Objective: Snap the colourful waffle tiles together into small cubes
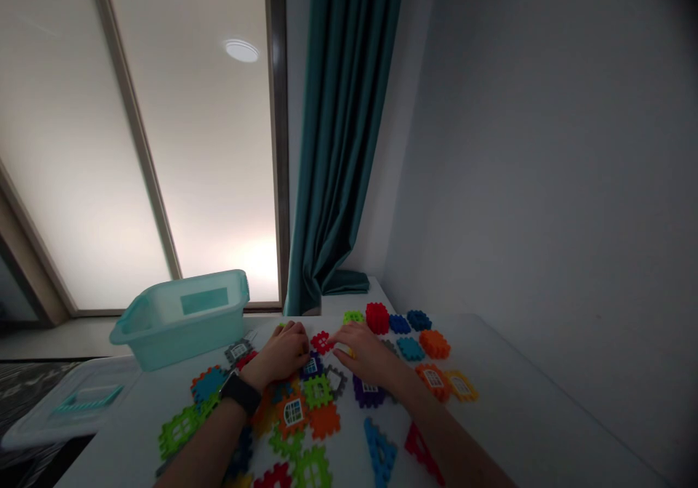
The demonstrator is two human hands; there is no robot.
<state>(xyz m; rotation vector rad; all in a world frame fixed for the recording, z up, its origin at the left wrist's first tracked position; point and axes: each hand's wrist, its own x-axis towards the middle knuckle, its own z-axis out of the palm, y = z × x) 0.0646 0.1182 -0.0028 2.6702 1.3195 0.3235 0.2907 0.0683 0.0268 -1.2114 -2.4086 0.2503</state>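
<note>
Plastic waffle-block tiles (319, 415) lie scattered on the white table (518, 401) before us. Our left hand (282, 353), wearing a wristwatch (241, 392), curls down over them; our right hand (366, 351) has its fingertips (339, 351) on a yellow piece (351, 353). We cannot tell whether either pinches. A red tile (321, 342) lies between the hands; a teal plastic bin (182, 321) stands far left.

- I've got a table (537, 401) in front of me, a wall (523, 146) running along its right side;
- toy tiles (319, 419) lie spread across the table's middle;
- a small stack (376, 318) stands among them at the far end;
- a plastic tub (182, 321) sits beyond the tiles, to the left;
- its lid (70, 408) lies nearer me, off the table's left edge;
- a curtain (341, 146) hangs behind the table, right of a tall window (179, 139).
</note>
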